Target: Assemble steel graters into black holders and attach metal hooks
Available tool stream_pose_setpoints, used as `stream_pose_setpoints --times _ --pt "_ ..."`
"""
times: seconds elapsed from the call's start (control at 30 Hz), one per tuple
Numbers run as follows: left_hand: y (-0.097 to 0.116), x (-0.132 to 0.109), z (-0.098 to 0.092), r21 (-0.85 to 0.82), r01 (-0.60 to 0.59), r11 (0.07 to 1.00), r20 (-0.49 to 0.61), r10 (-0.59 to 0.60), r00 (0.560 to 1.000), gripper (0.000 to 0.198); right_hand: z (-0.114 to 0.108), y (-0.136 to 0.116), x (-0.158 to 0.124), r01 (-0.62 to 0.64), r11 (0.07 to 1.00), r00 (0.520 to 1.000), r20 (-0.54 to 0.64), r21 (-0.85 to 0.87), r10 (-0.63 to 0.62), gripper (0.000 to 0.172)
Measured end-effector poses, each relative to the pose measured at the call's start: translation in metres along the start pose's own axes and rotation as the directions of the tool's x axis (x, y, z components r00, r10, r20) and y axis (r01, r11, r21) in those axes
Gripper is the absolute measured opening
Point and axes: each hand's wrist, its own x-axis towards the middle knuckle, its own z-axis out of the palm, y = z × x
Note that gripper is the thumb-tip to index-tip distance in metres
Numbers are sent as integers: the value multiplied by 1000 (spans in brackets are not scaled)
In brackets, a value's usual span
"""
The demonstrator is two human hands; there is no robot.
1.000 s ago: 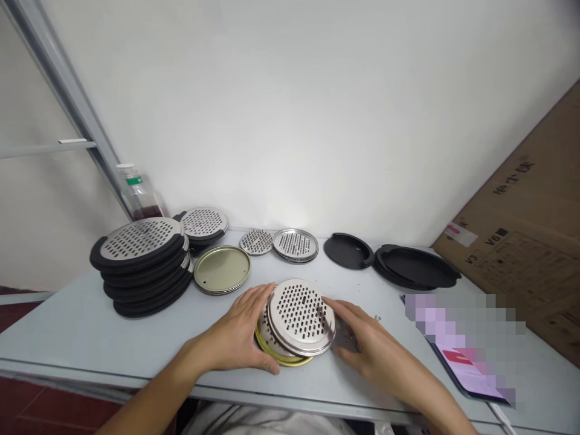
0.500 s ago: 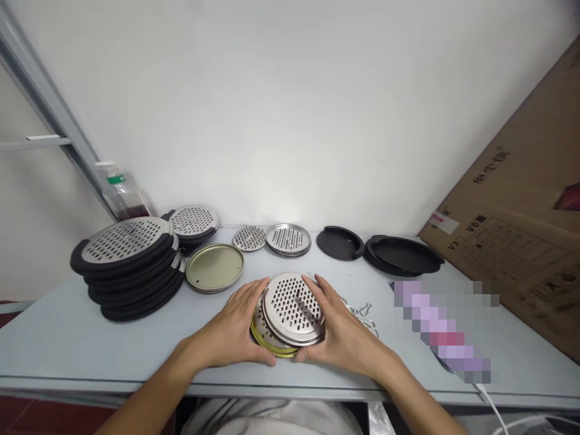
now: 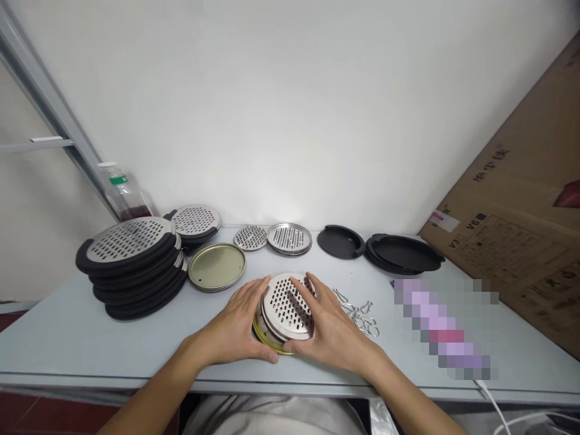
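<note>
Both hands are wrapped round a small stack near the table's front edge. On its top lies a silver round grater plate (image 3: 290, 307) with rows of slots. Beneath it a yellow-green metal disc (image 3: 267, 337) shows at the lower left rim. My left hand (image 3: 242, 326) curves round the left side, its thumb at the front. From the right, my right hand (image 3: 328, 329) grips the plates, fingers over the upper right edge. Just right of it lie several wire clips (image 3: 360, 314). Left of the stack sit gold-coloured round discs (image 3: 217, 267), piled together.
At left stands a tall pile of black-rimmed graters (image 3: 131, 241), with another pile (image 3: 194, 222) behind. Grater discs (image 3: 289, 239) and black round trays (image 3: 341, 241) line the wall. A bottle (image 3: 129, 196), a cardboard box (image 3: 507, 229) and a blurred-out object (image 3: 441, 329) flank the table.
My right hand has shifted left, covering more of the top plate. That plate has moved slightly left over the stack, and more of the wire clips shows.
</note>
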Motion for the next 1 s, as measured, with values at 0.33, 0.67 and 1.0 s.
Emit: stream_pose_setpoints --times 0.33,0.67,1.0 --pt "-3 -2 3 -6 -17 1000 -20 17 1000 138 4 3 -5 84 995 995 -55 57 -81 107" --pt "-5 -5 -11 -163 32 986 30 -28 999 141 2 -1 -7 79 991 997 -3 106 -79 108" --pt "-7 -8 -15 -207 58 977 28 -54 998 135 6 -6 -2 141 984 990 -16 113 -140 107"
